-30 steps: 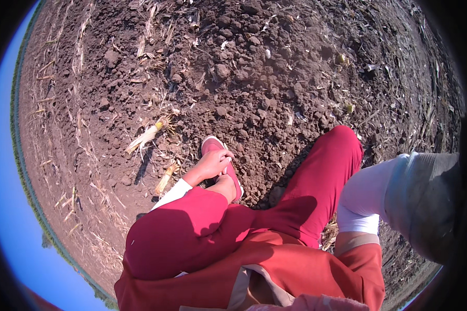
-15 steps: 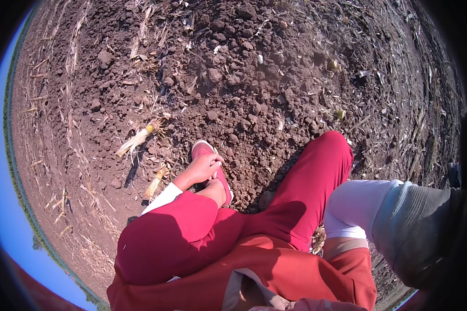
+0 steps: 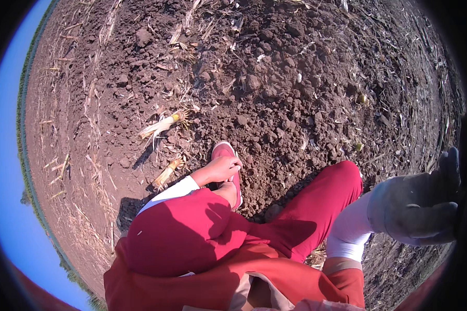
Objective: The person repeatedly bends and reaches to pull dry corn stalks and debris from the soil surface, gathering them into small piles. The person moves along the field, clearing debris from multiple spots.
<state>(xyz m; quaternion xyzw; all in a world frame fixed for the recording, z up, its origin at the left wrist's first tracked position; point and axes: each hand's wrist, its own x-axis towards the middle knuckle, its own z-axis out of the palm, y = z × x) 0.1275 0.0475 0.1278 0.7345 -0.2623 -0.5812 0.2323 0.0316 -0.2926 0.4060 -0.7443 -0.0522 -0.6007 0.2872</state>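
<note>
My left hand (image 3: 224, 169) is bare, its fingers curled together over the instep of a red shoe (image 3: 226, 151) with a pale sole. Whether anything is between those fingers is hidden. A white sleeve (image 3: 171, 194) covers that forearm. My right hand (image 3: 420, 207), in a grey work glove, is raised at the right rim of the view, away from the ground. Its fingers are spread, and nothing shows in them; the tips fade into the dark rim. I sit with both knees bent in red trousers (image 3: 316, 202).
Cloddy brown soil (image 3: 275, 119) lies ahead, strewn with dry straw. Two cut stalk stubs, a larger one (image 3: 163, 124) and a smaller one (image 3: 167, 173), lie left of the shoe. A small white lump (image 3: 299, 78) sits farther off. Green growth borders the field at far left.
The scene has shifted right and slightly down in view. My gloved right hand has turned, and its spread fingers show where mostly the cuff showed before. My left hand stays at the shoe.
</note>
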